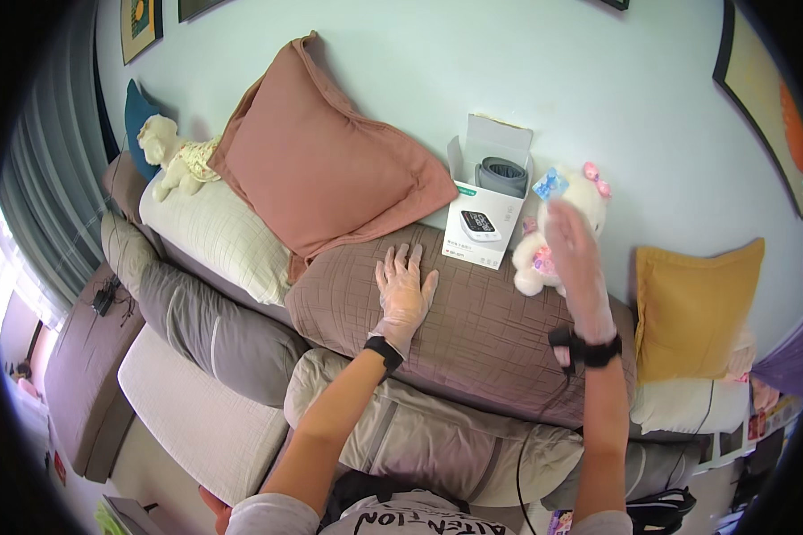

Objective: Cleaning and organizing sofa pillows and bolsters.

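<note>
My left hand [403, 291], in a clear plastic glove with its fingers spread, rests on the brown quilted sofa cover [348, 301]. Just beyond it a white blood pressure monitor box [475, 227] stands with its top flaps up. A rolled grey arm cuff [502, 175] sits in the box's opening. My right hand [575, 261], also gloved, is blurred in front of a white plush toy [530, 264] and hides part of it. A small blue card [550, 184] shows by the fingertips; whether the hand holds it cannot be told.
A large pink-brown cushion [334, 154] leans on the wall left of the box. Further left lies another plush toy [181, 154]. A mustard cushion [696, 314] stands at right. Grey bolsters [441, 428] line the sofa's front. A black cable [520, 468] hangs near my right arm.
</note>
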Demonstrator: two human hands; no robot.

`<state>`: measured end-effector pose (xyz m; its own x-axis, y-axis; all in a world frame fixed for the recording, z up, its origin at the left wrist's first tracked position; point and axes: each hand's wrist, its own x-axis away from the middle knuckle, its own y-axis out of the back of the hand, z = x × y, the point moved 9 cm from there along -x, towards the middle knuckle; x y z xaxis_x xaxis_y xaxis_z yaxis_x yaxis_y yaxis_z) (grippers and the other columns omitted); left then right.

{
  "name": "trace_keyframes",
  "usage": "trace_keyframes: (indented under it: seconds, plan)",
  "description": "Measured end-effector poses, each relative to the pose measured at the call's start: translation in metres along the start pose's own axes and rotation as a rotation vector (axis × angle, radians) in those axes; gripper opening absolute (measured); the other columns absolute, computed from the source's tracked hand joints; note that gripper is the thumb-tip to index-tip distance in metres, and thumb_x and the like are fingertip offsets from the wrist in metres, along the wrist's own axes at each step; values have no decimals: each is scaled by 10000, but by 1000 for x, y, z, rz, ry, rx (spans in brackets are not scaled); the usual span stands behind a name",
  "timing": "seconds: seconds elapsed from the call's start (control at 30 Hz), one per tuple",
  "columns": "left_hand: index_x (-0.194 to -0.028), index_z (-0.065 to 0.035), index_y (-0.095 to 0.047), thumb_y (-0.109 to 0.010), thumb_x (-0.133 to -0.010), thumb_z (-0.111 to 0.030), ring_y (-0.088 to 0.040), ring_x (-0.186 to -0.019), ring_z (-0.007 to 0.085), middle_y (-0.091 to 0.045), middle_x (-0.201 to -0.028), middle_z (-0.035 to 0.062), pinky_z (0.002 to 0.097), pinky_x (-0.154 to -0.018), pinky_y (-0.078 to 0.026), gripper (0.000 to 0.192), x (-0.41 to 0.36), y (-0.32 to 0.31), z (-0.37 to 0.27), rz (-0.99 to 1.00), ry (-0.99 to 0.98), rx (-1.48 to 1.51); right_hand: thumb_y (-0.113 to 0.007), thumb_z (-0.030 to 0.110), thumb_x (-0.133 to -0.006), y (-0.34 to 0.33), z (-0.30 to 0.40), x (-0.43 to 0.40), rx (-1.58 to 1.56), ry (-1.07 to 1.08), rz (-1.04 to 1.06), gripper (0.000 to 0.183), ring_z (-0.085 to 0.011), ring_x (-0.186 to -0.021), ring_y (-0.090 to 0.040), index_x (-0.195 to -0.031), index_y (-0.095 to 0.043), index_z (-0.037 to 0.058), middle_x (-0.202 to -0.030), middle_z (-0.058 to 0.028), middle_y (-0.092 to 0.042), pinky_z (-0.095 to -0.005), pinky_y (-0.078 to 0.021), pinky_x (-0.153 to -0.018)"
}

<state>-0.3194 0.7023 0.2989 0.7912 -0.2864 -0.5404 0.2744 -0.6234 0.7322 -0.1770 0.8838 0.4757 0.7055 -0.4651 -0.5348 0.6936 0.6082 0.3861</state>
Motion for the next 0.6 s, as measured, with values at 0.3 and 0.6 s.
trace_keyframes:
  seconds: [0.3,0.6]
  plan:
    - [-1314,-115,-371,-535,-833,-361,-257,-1284,321,-363,-1340,138,491,-1061,-148,565,-1,1,5,-34,-7,43,-513,188,-820,-87,23,-72,814,452,83,275,-312,-1133,-458,-1075,-609,149,-980,-90,-636,-402,-387,-948]
    - [-1375,-119,-256,-610,-744,-438,-119,-1328,376,-222,-1416,164,519,-1072,-66,791,-1,-6,14,273,-187,227,-493,250,-802,-93,25,-74,976,334,229,231,-302,-1040,-515,-936,-628,118,-990,-86,-618,-397,-309,-1008]
